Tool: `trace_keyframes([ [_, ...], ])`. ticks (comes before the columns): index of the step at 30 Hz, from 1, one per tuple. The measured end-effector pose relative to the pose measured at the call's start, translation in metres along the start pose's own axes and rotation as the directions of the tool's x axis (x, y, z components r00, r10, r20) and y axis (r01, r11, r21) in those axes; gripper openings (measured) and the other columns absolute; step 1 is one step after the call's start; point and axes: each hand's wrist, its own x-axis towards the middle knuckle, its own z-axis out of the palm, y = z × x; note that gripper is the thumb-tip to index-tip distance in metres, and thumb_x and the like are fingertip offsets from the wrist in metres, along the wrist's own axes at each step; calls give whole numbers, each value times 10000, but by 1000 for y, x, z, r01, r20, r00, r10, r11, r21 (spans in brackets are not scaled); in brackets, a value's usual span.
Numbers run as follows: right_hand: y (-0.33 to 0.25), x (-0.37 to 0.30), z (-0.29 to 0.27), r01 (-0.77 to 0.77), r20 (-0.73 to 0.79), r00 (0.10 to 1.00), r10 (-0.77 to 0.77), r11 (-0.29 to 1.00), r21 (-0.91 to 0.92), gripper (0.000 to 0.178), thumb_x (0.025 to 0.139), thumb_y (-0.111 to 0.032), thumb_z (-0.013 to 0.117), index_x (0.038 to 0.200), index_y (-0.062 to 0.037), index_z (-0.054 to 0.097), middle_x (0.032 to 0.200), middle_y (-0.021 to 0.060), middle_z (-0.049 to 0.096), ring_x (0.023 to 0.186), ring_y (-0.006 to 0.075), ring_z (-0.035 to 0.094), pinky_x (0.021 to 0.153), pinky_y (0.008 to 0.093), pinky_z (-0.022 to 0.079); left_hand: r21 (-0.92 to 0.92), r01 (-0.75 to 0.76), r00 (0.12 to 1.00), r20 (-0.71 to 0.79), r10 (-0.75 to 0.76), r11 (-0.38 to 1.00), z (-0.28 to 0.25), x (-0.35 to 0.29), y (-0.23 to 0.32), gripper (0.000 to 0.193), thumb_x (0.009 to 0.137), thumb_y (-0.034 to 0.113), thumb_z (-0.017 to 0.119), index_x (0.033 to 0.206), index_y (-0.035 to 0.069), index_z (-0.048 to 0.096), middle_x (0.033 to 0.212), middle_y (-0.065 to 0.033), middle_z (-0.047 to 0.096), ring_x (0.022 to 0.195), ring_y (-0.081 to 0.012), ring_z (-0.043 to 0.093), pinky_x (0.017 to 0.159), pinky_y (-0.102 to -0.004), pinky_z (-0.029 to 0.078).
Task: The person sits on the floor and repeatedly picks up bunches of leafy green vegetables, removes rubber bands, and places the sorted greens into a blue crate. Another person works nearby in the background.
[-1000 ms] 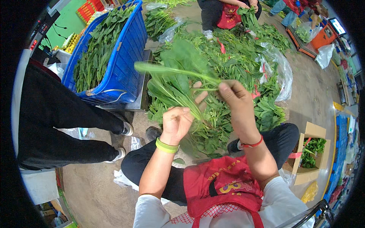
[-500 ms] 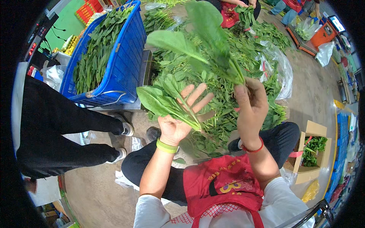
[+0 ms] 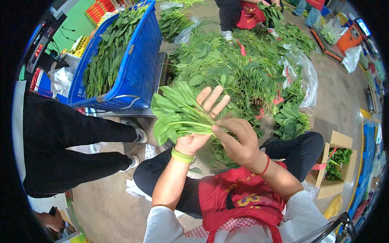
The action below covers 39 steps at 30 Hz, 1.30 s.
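Note:
A small bunch of leafy greens (image 3: 174, 109), which look like spinach, lies across the palm of my left hand (image 3: 193, 142), leaves pointing left and stems right. That hand's fingers stretch up past the stems while its palm supports the bunch; the thumb is mostly hidden. With bent fingers my right hand (image 3: 243, 143) pinches the stem ends against the left palm. Just beyond both hands, a large heap of the same greens (image 3: 227, 65) spreads over the floor, with red ties (image 3: 242, 47) among it.
A blue crate (image 3: 139, 60) full of greens stands on a metal platform at left. A person in black trousers (image 3: 77, 129) stands near it; another, in a red apron (image 3: 247, 16), handles greens at the back. To the right are a clear plastic bag (image 3: 308, 77) and a cardboard box (image 3: 344, 139).
My right hand has come down and left, bringing its leaves onto the bunch in my left hand. That bunch is now fuller. The view has shifted slightly.

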Motion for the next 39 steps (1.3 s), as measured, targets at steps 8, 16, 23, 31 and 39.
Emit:
trace_keyframes([
  [8, -12, -12, 11, -207, 61, 978, 201, 971, 121, 471, 760, 38, 788, 1199, -44, 639, 1136, 137, 652, 965, 333, 662, 811, 396, 559, -40, -40, 998, 37, 41, 998, -14, -3, -3, 703, 978, 466, 571, 1558, 127, 361, 1664, -223, 183, 1538, -405, 183, 1256, -555, 135],
  [16, 1, -11, 8, -42, -79, 996, 40, 999, -18, 413, 721, 93, 746, 1119, -2, 691, 1111, 148, 673, 973, 339, 669, 796, 409, 579, 192, 177, 984, -5, -180, 965, 10, -10, 1, 1135, 658, 162, 825, 1611, 130, 209, 1618, -246, 295, 1498, -411, 289, 1237, -519, 230],
  [23, 7, -18, 2, -79, -5, 997, 80, 996, 28, 463, 682, -5, 709, 1141, -3, 655, 1077, 150, 670, 993, 359, 655, 841, 426, 558, -23, 85, 988, -130, -87, 996, 11, -5, -5, 914, 864, 140, 658, 1620, 122, 145, 1646, -232, 228, 1517, -408, 243, 1245, -538, 205],
  [31, 7, 1, -5, -474, 140, 880, 453, 843, 254, 181, 877, -54, 685, 1037, 3, 622, 972, 177, 633, 913, 375, 619, 817, 448, 501, -135, 13, 990, -135, -32, 991, 4, -6, -4, 921, 646, 8, 593, 1535, 35, 354, 1625, -247, 276, 1532, -418, 204, 1265, -484, 153],
  [39, 10, 7, 2, -672, 239, 739, 630, 713, 200, 175, 900, -84, 687, 1019, 7, 597, 930, 191, 627, 846, 402, 618, 749, 433, 494, -140, 22, 986, -162, -45, 990, 1, -7, -6, 758, 890, 232, 667, 1544, 41, 334, 1627, -239, 275, 1530, -399, 220, 1183, -473, 344],
])
